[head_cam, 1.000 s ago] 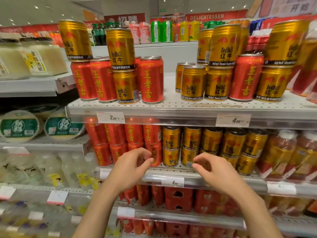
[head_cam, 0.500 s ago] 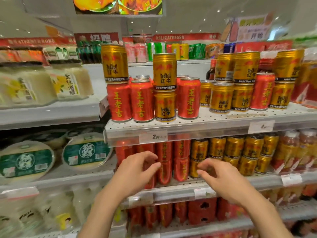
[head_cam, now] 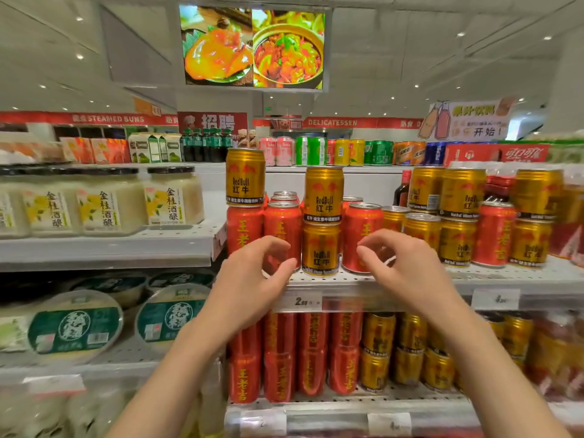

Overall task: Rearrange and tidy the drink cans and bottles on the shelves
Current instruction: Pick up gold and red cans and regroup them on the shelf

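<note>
Hands hover empty, each grip half-curled: left hand [head_cam: 252, 279] before the red cans [head_cam: 282, 230], right hand [head_cam: 407, 270] at three o'clock of the stacked Red Bull cans [head_cam: 321, 216] on the shelf [head_cam: 373, 281]; best steady the lower can, lifting the upper one straight.

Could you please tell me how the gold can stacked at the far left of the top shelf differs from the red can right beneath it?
The gold can bears Red Bull lettering; the red can bears yellow Chinese characters. The gold can sits on top and reaches higher; the red can stands on the shelf. The gold can shows whole; the left hand covers the red can's lower part. Both stand upright and look alike in shape.
</note>
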`<state>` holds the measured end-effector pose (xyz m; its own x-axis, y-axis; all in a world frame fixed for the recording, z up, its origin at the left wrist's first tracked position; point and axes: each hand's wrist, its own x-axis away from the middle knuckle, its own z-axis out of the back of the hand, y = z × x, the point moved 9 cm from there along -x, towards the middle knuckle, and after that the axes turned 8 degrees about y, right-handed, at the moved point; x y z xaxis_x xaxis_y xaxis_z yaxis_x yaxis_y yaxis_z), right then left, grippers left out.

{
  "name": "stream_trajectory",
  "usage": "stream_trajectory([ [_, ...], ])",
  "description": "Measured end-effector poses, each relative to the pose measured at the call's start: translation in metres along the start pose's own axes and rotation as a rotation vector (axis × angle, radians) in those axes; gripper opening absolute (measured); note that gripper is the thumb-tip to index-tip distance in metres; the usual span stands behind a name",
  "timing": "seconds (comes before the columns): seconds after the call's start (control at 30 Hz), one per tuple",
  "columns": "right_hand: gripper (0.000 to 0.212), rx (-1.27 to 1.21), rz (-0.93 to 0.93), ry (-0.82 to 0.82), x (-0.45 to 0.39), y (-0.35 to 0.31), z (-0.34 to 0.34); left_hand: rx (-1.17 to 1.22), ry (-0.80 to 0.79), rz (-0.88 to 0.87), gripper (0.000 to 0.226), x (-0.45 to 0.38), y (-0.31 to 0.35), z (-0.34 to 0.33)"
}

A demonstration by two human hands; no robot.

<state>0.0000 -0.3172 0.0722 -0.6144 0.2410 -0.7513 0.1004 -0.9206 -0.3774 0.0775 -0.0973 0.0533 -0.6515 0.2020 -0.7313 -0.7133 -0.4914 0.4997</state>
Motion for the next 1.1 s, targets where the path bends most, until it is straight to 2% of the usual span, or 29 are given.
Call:
stream_trajectory([
  [0.13,0.021,-0.091,0.039,0.103,-0.039,-0.016,0.015,0.034,0.047,0.026,0.021,-0.022,0.010,-0.004],
  [0.47,0.066,-0.037,0.143,-0.019,-0.083,-0.050,-0.006,0.069,0.064,0.091,0.014,-0.036,0.010,-0.008],
  [0.63,0.058,0.001,0.122,-0.062,-0.089,-0.052,-0.013,0.092,0.062,0.095,0.016,-0.034,0.010,-0.008],
  [0.93,0.050,-0.178,0.058,0.011,-0.086,-0.042,0.000,0.179,0.016,0.122,0.024,-0.031,0.010,-0.007],
  [1.1,0.047,-0.473,-0.116,0.012,-0.074,-0.023,0.014,0.225,-0.015,0.117,0.037,-0.029,0.017,-0.011],
])
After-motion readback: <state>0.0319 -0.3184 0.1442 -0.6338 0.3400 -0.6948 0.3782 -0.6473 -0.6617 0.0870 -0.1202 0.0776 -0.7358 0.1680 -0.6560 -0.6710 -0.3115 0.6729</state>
